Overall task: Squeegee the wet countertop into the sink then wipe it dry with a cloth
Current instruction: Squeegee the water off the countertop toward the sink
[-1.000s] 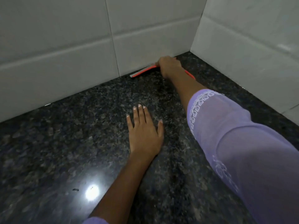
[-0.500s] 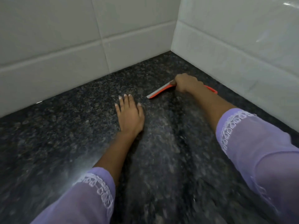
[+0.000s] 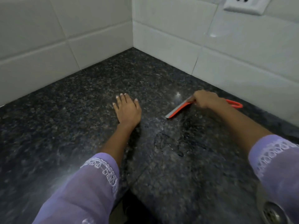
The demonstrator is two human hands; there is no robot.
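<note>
The right hand (image 3: 205,99) is curled tight round the orange squeegee (image 3: 181,109), whose blade sits edge-down on the dark granite countertop (image 3: 80,110), its looped handle poking out behind the wrist near the tiled wall (image 3: 226,54). A smeared wet patch lies just ahead of the blade, toward the sink drain (image 3: 271,212) at the lower right corner. To my eye the stroke wants steady downward pressure, the blade kept flat along its whole edge and angled so the water runs to the sink, not sideways. The left hand (image 3: 127,110) lies flat, fingers straight, palm pressed on the stone, holding nothing, only bracing. No cloth is in sight.
</note>
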